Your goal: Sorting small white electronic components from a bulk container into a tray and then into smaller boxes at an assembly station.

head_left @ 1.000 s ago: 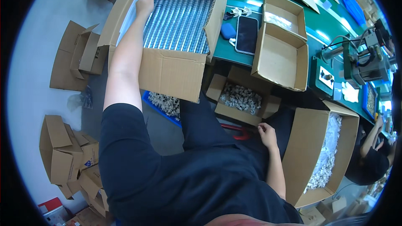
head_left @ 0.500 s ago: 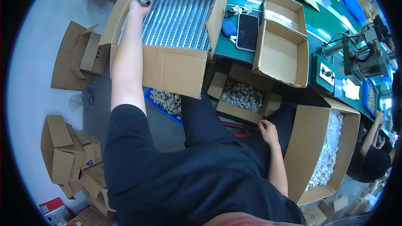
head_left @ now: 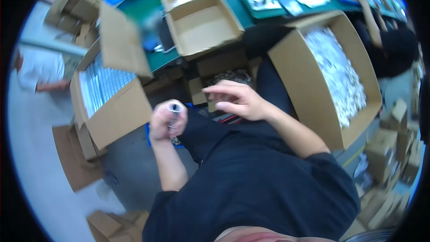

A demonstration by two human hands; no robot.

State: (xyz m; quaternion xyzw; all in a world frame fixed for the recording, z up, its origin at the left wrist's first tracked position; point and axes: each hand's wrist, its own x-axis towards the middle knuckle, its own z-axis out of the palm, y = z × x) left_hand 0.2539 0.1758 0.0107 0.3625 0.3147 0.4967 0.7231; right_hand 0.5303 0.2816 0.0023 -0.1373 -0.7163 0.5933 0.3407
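The left hand (head_left: 161,123) is closed around a short grey metal tube (head_left: 173,115), gripping it in front of the body over the lap. The tube stands roughly upright, its open end facing up toward the head. The right hand (head_left: 237,101) is open and appears to hold nothing; its fingers stretch leftward toward the tube without touching it, with the thumb held a little below them.

One tube is out and in hand; nothing can be made out fitted to its upper end, and its lower part is hidden by the fingers. By that look, work on this tube seems barely begun, and the many rows of tubes in the left box appear untouched.

The left forearm rises nearly straight from the lap, elbow low and near the body. The right forearm slants in from the near right, elbow out to the side, wrist about level.

Farther left, the large cardboard box (head_left: 121,118) is tilted, with its flap raised. On the right, another big box (head_left: 309,94) holds small whitish pieces (head_left: 347,89). Between them, under the far bench (head_left: 159,60), a smaller box (head_left: 195,90) holds more pieces, blurred. A shallow open box (head_left: 201,24) sits on the bench.
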